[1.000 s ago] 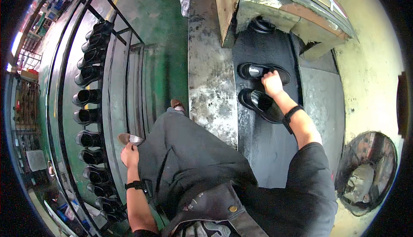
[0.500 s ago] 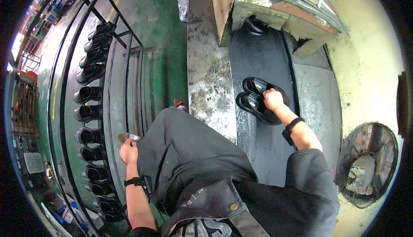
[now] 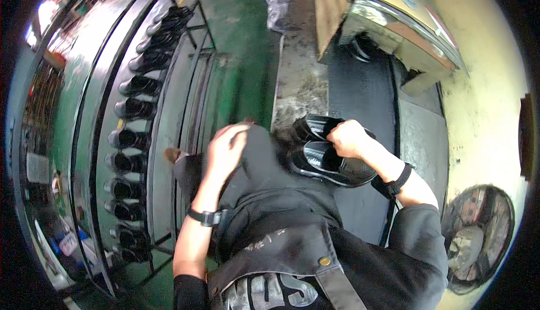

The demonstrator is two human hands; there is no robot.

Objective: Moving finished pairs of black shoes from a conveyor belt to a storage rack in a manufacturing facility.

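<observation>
A: Held where, this pair of black shoes (image 3: 325, 158)?

B: In midair on the right, partly above the dark trousers (image 3: 275, 195) and partly beside the long dark strip (image 3: 363, 93). Side by side, openings up, heels toward the left, toes pointing right.

A: Gripped how?

B: In a firm pinch by the right hand (image 3: 350, 139), bunched over the adjoining rims near the middle of the pair. Exact fingertip contact hidden from this angle.

A: Why at that spot?

B: Probably to bind both together in a single grasp, with soles level and no need for a second hand.

A: And the left hand (image 3: 224, 151)?

B: Raised over the trousers, loosely extended, with nothing visible in its grasp. Impossible to tell whether touching the cloth.

A: Farther left?

B: Lined up in single file, a row of black shoes (image 3: 135, 109), spaced perhaps to prevent scuffs between neighbours.
</observation>
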